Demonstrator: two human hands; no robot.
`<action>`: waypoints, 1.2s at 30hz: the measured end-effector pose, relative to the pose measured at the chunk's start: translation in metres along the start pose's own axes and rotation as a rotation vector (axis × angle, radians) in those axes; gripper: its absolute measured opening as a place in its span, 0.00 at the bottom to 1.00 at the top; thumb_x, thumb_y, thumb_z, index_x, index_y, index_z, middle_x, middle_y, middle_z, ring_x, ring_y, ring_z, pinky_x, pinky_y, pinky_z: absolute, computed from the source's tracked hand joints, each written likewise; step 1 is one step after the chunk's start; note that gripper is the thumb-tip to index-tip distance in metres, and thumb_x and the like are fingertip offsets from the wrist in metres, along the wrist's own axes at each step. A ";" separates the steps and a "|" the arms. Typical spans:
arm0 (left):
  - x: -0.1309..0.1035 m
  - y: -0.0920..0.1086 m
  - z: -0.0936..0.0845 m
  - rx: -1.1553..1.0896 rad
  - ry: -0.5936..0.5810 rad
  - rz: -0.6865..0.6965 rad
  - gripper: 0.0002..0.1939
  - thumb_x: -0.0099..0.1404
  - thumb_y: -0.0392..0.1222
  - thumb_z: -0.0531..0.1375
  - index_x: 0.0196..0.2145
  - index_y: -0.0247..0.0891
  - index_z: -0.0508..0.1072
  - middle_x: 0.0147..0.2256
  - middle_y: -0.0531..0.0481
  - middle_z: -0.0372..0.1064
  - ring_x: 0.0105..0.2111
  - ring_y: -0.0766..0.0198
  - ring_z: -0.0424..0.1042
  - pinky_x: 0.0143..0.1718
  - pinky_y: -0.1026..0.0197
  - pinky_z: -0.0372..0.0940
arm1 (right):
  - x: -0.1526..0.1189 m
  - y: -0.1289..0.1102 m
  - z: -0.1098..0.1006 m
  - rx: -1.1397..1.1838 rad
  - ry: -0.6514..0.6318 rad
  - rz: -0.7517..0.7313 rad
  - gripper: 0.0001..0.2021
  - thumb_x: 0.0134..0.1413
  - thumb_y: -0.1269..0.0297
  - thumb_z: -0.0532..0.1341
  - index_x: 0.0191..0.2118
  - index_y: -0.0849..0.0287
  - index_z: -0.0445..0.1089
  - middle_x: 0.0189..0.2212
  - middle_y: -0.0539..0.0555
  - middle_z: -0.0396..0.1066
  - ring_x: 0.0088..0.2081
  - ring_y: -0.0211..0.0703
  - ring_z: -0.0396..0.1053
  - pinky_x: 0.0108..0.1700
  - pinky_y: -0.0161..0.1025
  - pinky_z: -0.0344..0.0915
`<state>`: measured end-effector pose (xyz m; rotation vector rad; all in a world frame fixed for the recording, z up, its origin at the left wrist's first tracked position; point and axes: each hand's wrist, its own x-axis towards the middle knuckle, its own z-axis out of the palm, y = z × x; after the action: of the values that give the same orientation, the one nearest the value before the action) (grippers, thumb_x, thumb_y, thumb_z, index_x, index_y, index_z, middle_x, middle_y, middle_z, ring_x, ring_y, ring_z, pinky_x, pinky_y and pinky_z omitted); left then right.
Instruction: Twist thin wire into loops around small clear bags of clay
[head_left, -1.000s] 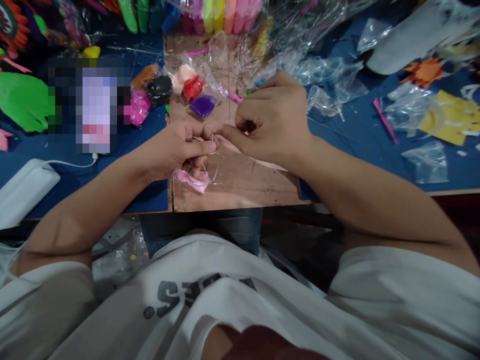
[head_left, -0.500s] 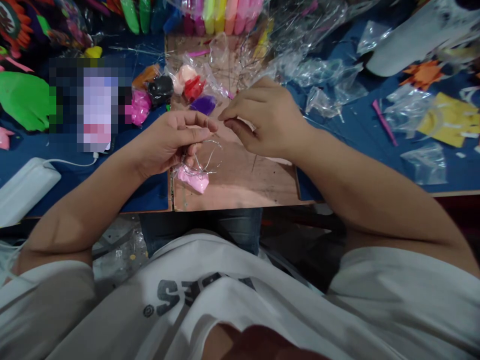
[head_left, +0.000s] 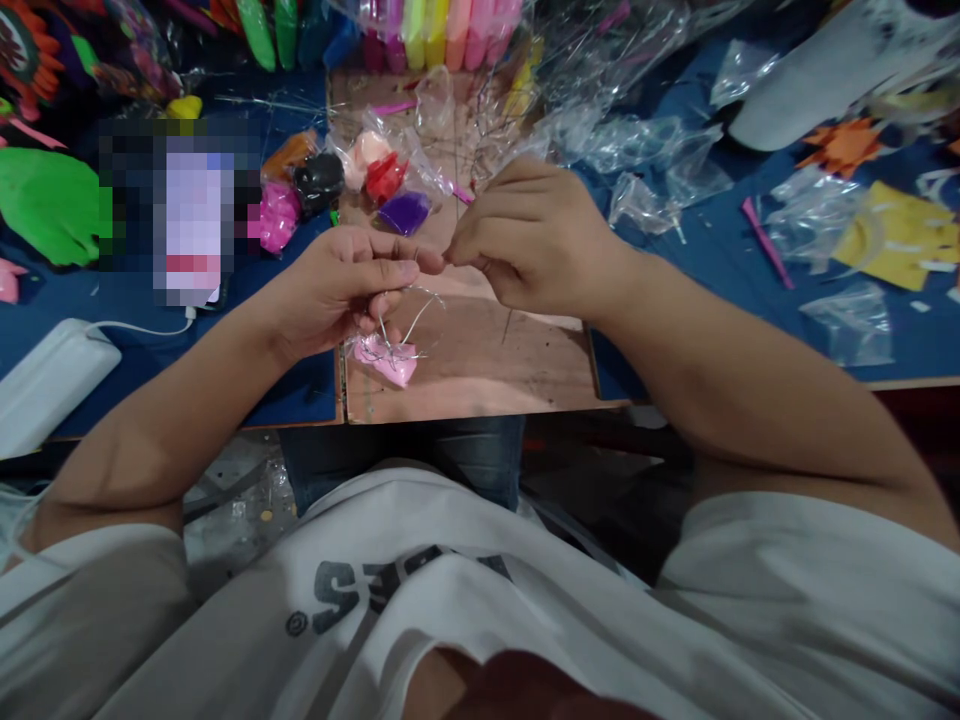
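Observation:
Thin silvery wire loops out below the fingers of my left hand, whose thumb and index finger are pinched together on it. My right hand is closed in a pinch close to the left index fingertip. Whatever sits between the right fingertips is too small to make out. Beneath the left fingers, a pink clay packet in clear wrap lies on the wooden board, partly covered by wire.
Several wrapped clay lumps, among them a purple one and a black one, lie beyond my hands. A phone and a white power bank are at left. Plastic wrappers and a yellow piece lie at right.
My right fingertips have moved slightly and now nearly meet the left index fingertip. The wire loops under my left hand have shifted a little. The pink packet stays in place.

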<state>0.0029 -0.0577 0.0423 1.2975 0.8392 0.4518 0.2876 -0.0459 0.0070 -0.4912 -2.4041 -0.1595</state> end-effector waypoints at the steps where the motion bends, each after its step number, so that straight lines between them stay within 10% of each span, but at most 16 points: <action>1: -0.001 0.000 0.001 -0.005 0.000 -0.007 0.15 0.79 0.53 0.75 0.48 0.37 0.83 0.21 0.60 0.61 0.16 0.71 0.63 0.20 0.69 0.62 | 0.001 -0.001 -0.002 0.009 0.007 -0.014 0.14 0.88 0.69 0.53 0.47 0.49 0.72 0.40 0.50 0.86 0.38 0.49 0.82 0.46 0.53 0.71; 14: 0.001 0.001 0.000 -0.140 -0.080 -0.178 0.13 0.70 0.35 0.77 0.48 0.39 0.80 0.24 0.58 0.70 0.16 0.72 0.66 0.19 0.71 0.57 | -0.003 0.012 -0.001 -0.080 -0.007 -0.039 0.18 0.89 0.65 0.53 0.49 0.46 0.80 0.49 0.48 0.89 0.47 0.51 0.84 0.54 0.58 0.72; 23: 0.020 -0.009 0.008 -0.200 0.296 0.034 0.06 0.80 0.31 0.67 0.47 0.40 0.75 0.25 0.60 0.70 0.22 0.71 0.70 0.25 0.69 0.62 | 0.004 -0.002 0.010 -0.011 0.505 0.086 0.07 0.80 0.60 0.62 0.51 0.47 0.79 0.44 0.55 0.84 0.46 0.52 0.83 0.49 0.53 0.76; 30: 0.045 -0.049 0.004 -0.036 0.280 0.104 0.17 0.73 0.45 0.76 0.50 0.45 0.73 0.31 0.57 0.76 0.32 0.60 0.78 0.36 0.57 0.73 | -0.001 -0.028 0.023 0.165 0.017 0.022 0.16 0.83 0.43 0.66 0.62 0.47 0.78 0.49 0.56 0.88 0.47 0.54 0.84 0.52 0.53 0.76; 36: 0.027 -0.038 -0.003 0.472 0.322 0.275 0.07 0.74 0.44 0.73 0.45 0.43 0.80 0.34 0.50 0.81 0.37 0.55 0.80 0.41 0.53 0.73 | -0.003 -0.029 0.026 0.102 0.029 -0.013 0.12 0.89 0.54 0.62 0.49 0.51 0.78 0.40 0.52 0.84 0.39 0.49 0.78 0.43 0.48 0.70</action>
<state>0.0115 -0.0454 -0.0023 1.8195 1.0819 0.7226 0.2627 -0.0670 -0.0148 -0.4229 -2.3739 -0.0486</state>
